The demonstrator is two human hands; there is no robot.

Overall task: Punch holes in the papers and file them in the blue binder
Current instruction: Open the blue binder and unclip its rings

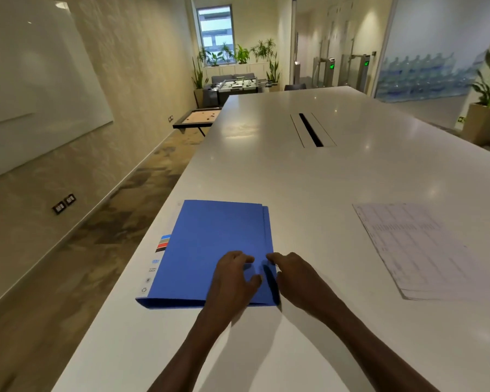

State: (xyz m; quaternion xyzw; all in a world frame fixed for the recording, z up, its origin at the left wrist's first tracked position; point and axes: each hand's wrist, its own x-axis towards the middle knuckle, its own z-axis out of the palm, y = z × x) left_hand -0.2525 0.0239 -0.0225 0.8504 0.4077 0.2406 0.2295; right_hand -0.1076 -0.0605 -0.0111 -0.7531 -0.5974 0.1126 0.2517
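We judge the blue binder (210, 244) to be light and thin, a stiff card cover that flexes a little and would slide easily on the glossy white table (323, 171). The place to take it is the free edge on the right, where the top cover overlaps a narrow flap — lift there and it should hinge open to the left. It lies closed and flat near the table's left edge, close to us, its colour a plain matte blue, with a white strip carrying small coloured swatches and print showing along its left side.

Our left hand (232, 275) rests on the cover near its lower right corner, fingers loosely curled and spread, pressing down rather than gripping. Our right hand (292, 275) sits just beside it at the binder's right edge, fingertips at the flap; whether they have pinched the edge we cannot tell.

The papers (419, 250) — a printed stack — lie well apart to the right. No hole punch is in view.
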